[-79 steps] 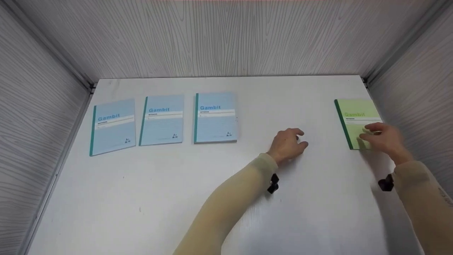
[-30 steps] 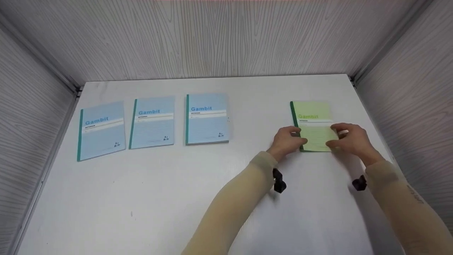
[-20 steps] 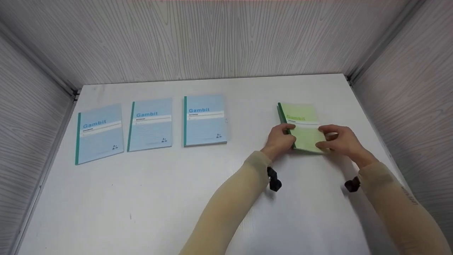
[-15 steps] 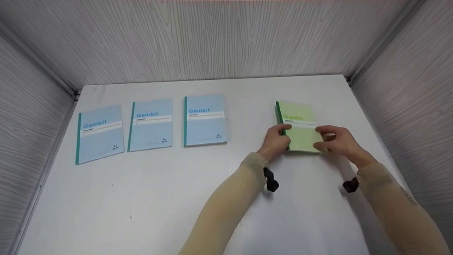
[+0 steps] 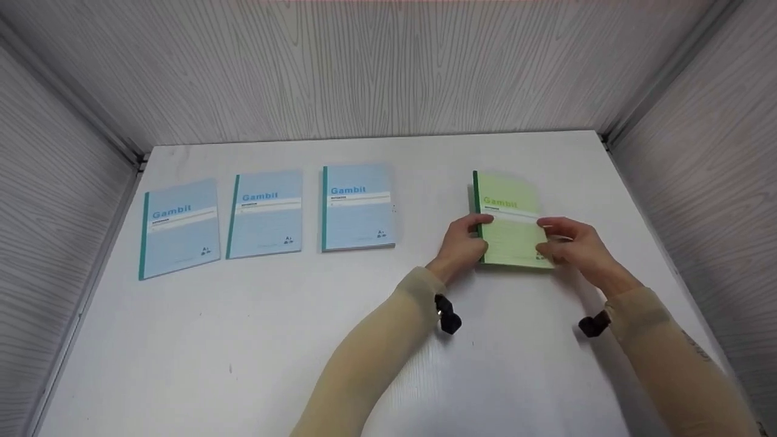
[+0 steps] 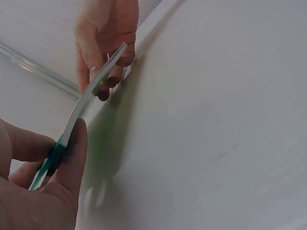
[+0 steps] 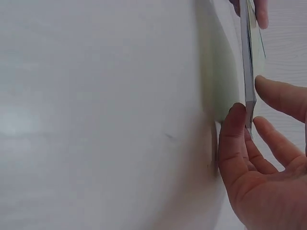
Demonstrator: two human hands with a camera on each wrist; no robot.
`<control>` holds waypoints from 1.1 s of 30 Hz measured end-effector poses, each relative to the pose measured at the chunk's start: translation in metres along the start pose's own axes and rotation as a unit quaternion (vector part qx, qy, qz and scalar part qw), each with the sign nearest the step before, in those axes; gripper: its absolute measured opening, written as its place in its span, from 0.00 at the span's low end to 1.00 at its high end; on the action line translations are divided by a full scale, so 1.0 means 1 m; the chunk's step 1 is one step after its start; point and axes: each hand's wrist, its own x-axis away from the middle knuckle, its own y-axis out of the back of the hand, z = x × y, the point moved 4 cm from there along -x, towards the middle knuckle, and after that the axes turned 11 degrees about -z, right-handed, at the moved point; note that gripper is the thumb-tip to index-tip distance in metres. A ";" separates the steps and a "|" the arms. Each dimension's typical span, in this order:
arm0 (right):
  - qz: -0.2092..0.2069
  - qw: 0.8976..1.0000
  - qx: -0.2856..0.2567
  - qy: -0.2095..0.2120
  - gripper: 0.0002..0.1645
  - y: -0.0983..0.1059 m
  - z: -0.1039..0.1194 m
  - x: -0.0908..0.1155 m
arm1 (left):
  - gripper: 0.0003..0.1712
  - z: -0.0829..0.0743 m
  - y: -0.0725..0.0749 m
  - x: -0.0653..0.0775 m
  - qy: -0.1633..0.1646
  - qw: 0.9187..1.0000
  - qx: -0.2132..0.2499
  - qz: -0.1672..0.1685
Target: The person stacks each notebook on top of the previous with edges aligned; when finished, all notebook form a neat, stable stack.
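A green notebook with a dark green spine is held up just over the white table, on the right half of the head view. My left hand pinches its spine edge, thumb on the cover and fingers underneath. On the opposite edge, my right hand grips the lower corner between thumb and fingers. In the left wrist view the notebook appears edge-on and slightly bowed, its shadow on the table below. The right wrist view shows the notebook's page edge between the right thumb and fingers.
Three light blue notebooks lie in a row to the left: a slanted left one, a middle one and a right one. Wood-grain panels enclose the white table at the back and both sides.
The green notebook has moved left from the table's right edge and risen off the surface. My left hand has taken hold of its spine; the right hand came left with it. Blue notebooks stay put.
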 end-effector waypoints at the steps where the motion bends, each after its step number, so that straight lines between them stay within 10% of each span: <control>1: -0.001 1.000 -0.005 0.005 0.44 -0.002 0.001 0.001 | 0.41 0.001 0.002 0.001 -0.002 1.000 -0.010 0.000; 24: -0.007 0.994 -0.062 0.094 0.40 -0.053 0.051 0.010 | 0.30 0.000 0.087 0.011 -0.078 0.991 -0.111 0.008; 33: 0.013 0.988 -0.098 0.123 0.38 -0.092 0.083 0.002 | 0.28 0.007 0.139 0.012 -0.075 0.992 -0.095 -0.041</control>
